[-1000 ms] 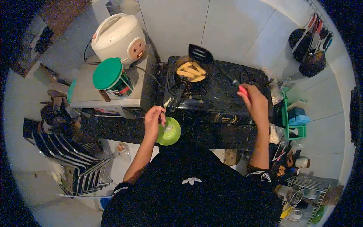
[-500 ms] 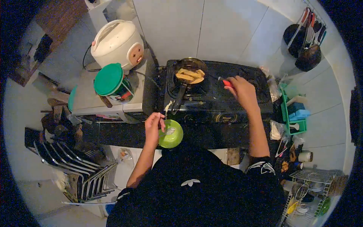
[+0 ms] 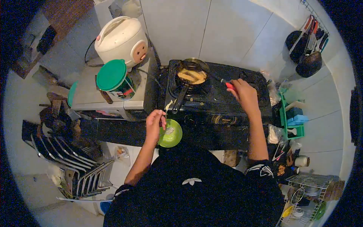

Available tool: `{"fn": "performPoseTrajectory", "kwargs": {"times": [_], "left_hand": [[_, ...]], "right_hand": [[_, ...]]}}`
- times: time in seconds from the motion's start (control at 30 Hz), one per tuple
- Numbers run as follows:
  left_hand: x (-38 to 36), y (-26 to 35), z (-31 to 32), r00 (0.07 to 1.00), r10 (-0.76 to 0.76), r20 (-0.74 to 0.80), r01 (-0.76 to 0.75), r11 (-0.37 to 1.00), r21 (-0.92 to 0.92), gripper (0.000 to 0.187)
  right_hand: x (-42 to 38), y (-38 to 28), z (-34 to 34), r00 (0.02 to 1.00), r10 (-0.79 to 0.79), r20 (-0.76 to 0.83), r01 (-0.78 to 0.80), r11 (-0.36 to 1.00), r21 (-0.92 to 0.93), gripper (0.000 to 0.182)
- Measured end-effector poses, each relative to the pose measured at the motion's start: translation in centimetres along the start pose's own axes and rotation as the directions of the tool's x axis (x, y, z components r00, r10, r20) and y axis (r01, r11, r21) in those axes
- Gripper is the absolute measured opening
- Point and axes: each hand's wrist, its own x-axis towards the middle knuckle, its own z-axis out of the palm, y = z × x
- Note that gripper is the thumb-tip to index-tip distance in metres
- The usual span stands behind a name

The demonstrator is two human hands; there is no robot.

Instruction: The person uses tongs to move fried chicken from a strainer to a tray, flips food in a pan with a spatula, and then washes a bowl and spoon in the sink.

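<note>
Spatula [image 3: 211,73] lowered into pan [image 3: 192,75] | right hand [image 3: 244,94] grips handle | left hand [image 3: 155,123] grips spoon over green bowl [image 3: 172,134] at counter edge

1. A white rice cooker [image 3: 120,38] stands at the back left, by the tiled wall [image 3: 227,26].
2. A tin with a green lid [image 3: 112,77] sits just in front of it on a grey counter [image 3: 85,94].
3. A wire dish rack [image 3: 72,159] fills the lower left.
4. Dark pans [image 3: 308,56] hang at the upper right.
5. A green basket [image 3: 293,119] sits right of the stove, holding a blue item.
6. Another wire rack [image 3: 308,193] is at the lower right.
</note>
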Motion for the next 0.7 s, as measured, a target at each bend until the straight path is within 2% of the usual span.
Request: {"fn": "performPoseTrajectory", "kwargs": {"times": [0.07, 0.2, 0.27, 0.4, 0.47, 0.57, 0.7], "left_hand": [[0.0, 0.0, 0.1, 1.0, -0.001, 0.003, 0.001, 1.0, -0.001, 0.024], [0.2, -0.2, 0.4, 1.0, 0.023, 0.018, -0.023, 1.0, -0.008, 0.024], [0.3, -0.5, 0.5, 1.0, 0.02, 0.016, -0.02, 1.0, -0.007, 0.025], [0.0, -0.2, 0.9, 1.0, 0.008, -0.002, -0.008, 1.0, 0.017, 0.024], [0.0, -0.3, 0.8, 1.0, 0.018, -0.012, -0.018, 1.0, 0.014, 0.022], [0.0, -0.7, 0.8, 0.999, 0.033, -0.035, -0.033, 0.999, -0.015, 0.018], [-0.1, -0.4, 1.1, 0.997, 0.031, -0.069, -0.035, 0.998, -0.054, 0.013]], "right_hand": [[0.0, -0.4, -0.1, 0.997, -0.016, -0.07, 0.014, 1.0, -0.023, 0.03], [0.1, -0.4, 0.0, 0.995, 0.008, -0.102, -0.008, 1.0, 0.007, 0.03], [0.0, -0.1, 0.4, 0.992, -0.031, -0.124, 0.033, 0.999, 0.018, 0.03], [-0.3, -0.4, -1.2, 0.995, -0.036, -0.095, 0.039, 0.999, 0.021, 0.029], [-0.4, -0.5, -2.2, 1.0, 0.013, -0.022, -0.012, 0.999, 0.049, 0.032], [0.0, 0.3, -2.0, 0.999, -0.035, 0.006, 0.035, 0.999, 0.041, 0.032], [0.4, 0.3, -0.7, 0.996, -0.081, -0.04, 0.079, 0.996, -0.049, 0.032]]}}
